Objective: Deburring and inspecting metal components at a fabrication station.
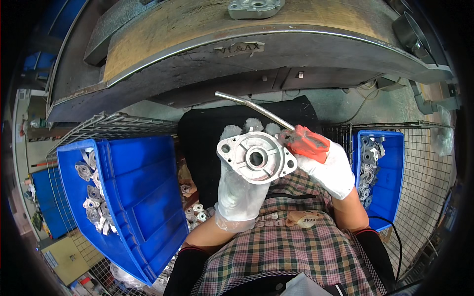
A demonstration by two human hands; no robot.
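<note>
My left hand [239, 197], in a white glove, holds up a silver cast-metal housing [245, 170] from behind. The housing is round, with a bored hole at its middle and two holed ears, its ribbed face turned up. Only the fingertips show past its far rim; the palm is hidden. In my white-gloved right hand [333, 170] is a red-handled tool [308, 143] with a long, slightly bent metal tube [254, 107]. The tube slants to the far left beyond the housing, its tip away from the part. The red handle lies close to the housing's right edge.
A workbench [173, 56] spans the far side, with another metal casting [254, 9] and a black cup-like container [411, 32] on it. Blue bins [143, 182] [392, 182] with metal parts flank me, beside wire mesh. A black cable [397, 241] hangs at right.
</note>
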